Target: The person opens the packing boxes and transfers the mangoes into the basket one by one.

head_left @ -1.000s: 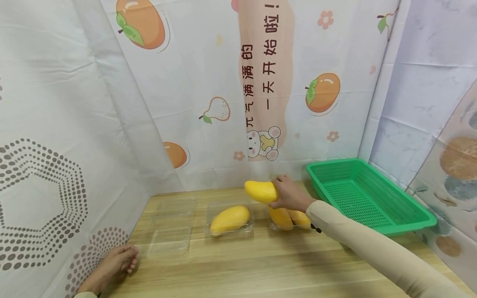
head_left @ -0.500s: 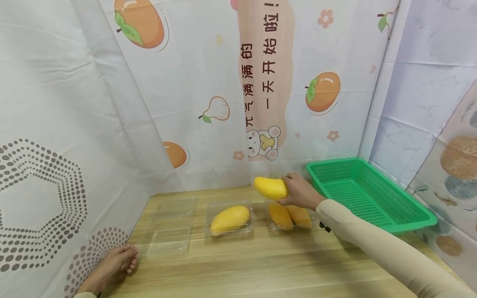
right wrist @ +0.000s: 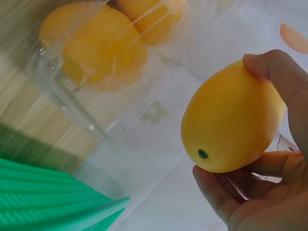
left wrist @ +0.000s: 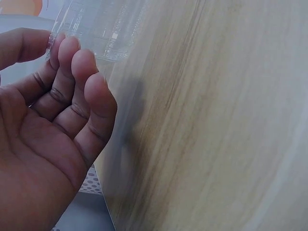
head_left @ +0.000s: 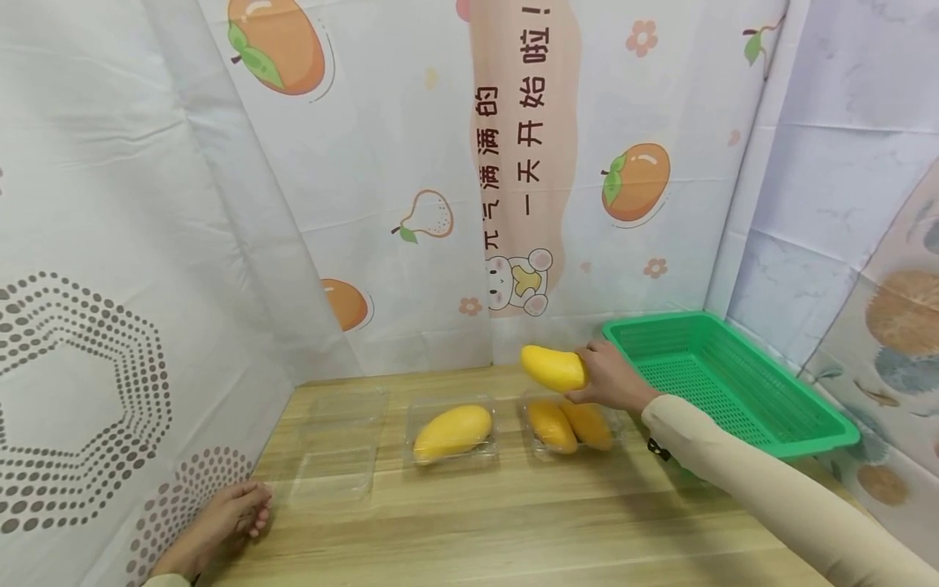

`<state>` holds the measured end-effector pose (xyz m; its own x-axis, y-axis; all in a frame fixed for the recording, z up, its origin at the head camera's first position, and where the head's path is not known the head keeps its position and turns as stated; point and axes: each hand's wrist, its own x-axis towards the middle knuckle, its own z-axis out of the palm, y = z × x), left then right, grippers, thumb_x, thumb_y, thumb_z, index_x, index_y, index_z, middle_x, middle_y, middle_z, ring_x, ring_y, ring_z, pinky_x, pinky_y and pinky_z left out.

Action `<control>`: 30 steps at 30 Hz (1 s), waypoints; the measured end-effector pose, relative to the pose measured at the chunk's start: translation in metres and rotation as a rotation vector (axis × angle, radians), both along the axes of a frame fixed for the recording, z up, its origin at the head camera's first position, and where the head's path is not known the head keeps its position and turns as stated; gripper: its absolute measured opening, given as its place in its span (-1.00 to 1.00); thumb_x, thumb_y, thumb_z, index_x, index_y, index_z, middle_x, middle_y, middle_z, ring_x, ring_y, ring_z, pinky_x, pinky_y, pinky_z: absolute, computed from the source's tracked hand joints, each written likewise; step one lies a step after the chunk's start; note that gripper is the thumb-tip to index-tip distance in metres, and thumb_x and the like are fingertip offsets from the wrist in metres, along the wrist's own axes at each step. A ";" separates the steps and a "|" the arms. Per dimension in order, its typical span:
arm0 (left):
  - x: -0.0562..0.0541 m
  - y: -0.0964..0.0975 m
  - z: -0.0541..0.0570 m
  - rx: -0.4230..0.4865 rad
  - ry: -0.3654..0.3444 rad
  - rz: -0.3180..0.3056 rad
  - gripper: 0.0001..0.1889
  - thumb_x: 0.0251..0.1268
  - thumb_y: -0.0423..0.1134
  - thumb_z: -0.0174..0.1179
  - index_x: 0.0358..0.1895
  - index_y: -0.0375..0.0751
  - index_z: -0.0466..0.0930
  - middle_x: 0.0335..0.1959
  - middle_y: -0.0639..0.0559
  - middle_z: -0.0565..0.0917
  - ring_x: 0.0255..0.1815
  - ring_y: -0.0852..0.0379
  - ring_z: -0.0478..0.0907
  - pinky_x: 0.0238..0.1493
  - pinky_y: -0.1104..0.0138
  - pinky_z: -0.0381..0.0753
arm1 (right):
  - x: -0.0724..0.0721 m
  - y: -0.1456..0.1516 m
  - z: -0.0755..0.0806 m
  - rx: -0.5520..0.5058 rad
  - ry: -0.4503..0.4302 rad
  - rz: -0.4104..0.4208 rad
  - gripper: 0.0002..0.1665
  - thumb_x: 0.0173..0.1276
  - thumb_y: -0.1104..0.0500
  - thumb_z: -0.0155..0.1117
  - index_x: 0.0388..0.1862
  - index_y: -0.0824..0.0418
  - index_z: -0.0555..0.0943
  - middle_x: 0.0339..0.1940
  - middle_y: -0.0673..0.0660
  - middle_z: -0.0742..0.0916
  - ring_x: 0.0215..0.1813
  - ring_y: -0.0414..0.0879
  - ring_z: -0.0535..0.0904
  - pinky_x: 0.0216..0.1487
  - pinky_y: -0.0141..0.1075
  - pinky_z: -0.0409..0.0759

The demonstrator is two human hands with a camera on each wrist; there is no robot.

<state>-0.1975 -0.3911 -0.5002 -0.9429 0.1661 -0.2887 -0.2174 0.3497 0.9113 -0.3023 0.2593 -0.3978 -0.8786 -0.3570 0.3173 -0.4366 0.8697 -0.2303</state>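
My right hand (head_left: 612, 377) grips a yellow mango (head_left: 553, 368) by one end, holding it above a clear plastic box. In the right wrist view the mango (right wrist: 231, 120) sits between thumb and fingers, its small green stem spot showing. Two orange-yellow mangoes (head_left: 552, 427) lie in that clear box (head_left: 539, 447) below. A second clear box (head_left: 480, 451) to the left holds one yellow mango (head_left: 453, 433). At the table's left edge my left hand (head_left: 233, 515) rests idle, fingers loosely curled around nothing, close to a clear plastic box (left wrist: 103, 29).
A green plastic basket (head_left: 807, 448) stands at the right, beside my right forearm. Clear boxes (head_left: 333, 473) with nothing in them lie at the left of the wooden table (head_left: 469, 538). Printed curtains (head_left: 411, 98) hang behind and along both sides.
My right hand has moved right with the mango, from between the two boxes to over the box holding two mangoes. My left hand has stayed where it was.
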 end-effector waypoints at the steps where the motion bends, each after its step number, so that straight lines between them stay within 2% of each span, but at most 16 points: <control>1: -0.001 0.000 -0.001 -0.001 0.003 -0.006 -0.69 0.69 -0.17 -0.06 -0.21 -0.32 0.51 -0.38 -0.02 0.56 -0.40 0.11 0.51 -0.32 0.26 0.63 | 0.000 0.003 -0.001 -0.003 -0.001 0.001 -0.17 -0.01 -0.09 0.69 0.07 0.46 0.63 -0.13 0.23 0.65 -0.16 0.04 0.49 -0.15 -0.08 0.57; 6: -0.003 0.000 -0.001 -0.002 0.009 -0.026 -0.69 0.69 -0.18 -0.07 -0.22 -0.32 0.51 -0.38 -0.02 0.56 -0.40 0.12 0.51 -0.32 0.27 0.63 | 0.003 0.015 0.000 -0.017 -0.028 -0.020 -0.20 0.01 -0.10 0.69 0.06 0.43 0.65 -0.12 0.21 0.66 -0.14 0.07 0.50 -0.14 -0.07 0.58; 14: -0.004 -0.001 0.004 0.002 -0.017 -0.046 -0.71 0.68 -0.16 -0.06 -0.23 -0.28 0.50 -0.40 0.00 0.55 -0.41 0.14 0.51 -0.31 0.26 0.64 | 0.011 0.028 0.003 -0.046 -0.050 -0.020 -0.20 0.07 -0.12 0.65 0.10 0.42 0.65 -0.09 0.25 0.67 -0.11 0.13 0.50 -0.16 -0.04 0.56; 22: -0.003 -0.001 0.003 -0.007 -0.014 -0.048 -0.71 0.67 -0.14 -0.03 -0.21 -0.28 0.50 -0.38 0.00 0.56 -0.40 0.13 0.51 -0.30 0.26 0.65 | 0.016 0.046 0.000 -0.063 -0.050 -0.022 -0.23 0.11 -0.09 0.64 0.15 0.39 0.65 -0.13 0.20 0.67 -0.16 0.07 0.50 -0.21 -0.09 0.51; 30: -0.003 -0.002 0.003 -0.001 -0.008 -0.070 -0.73 0.68 -0.19 -0.06 -0.21 -0.29 0.49 -0.38 0.00 0.55 -0.40 0.13 0.50 -0.32 0.27 0.63 | 0.022 0.060 0.007 -0.082 -0.052 -0.041 -0.28 0.12 -0.07 0.64 0.05 0.43 0.65 -0.16 0.23 0.67 -0.19 0.06 0.50 -0.25 -0.11 0.49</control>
<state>-0.2007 -0.3928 -0.4971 -0.9266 0.2310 -0.2967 -0.2000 0.3654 0.9091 -0.2805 0.3192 -0.3909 -0.9079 -0.2954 0.2974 -0.3868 0.8639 -0.3226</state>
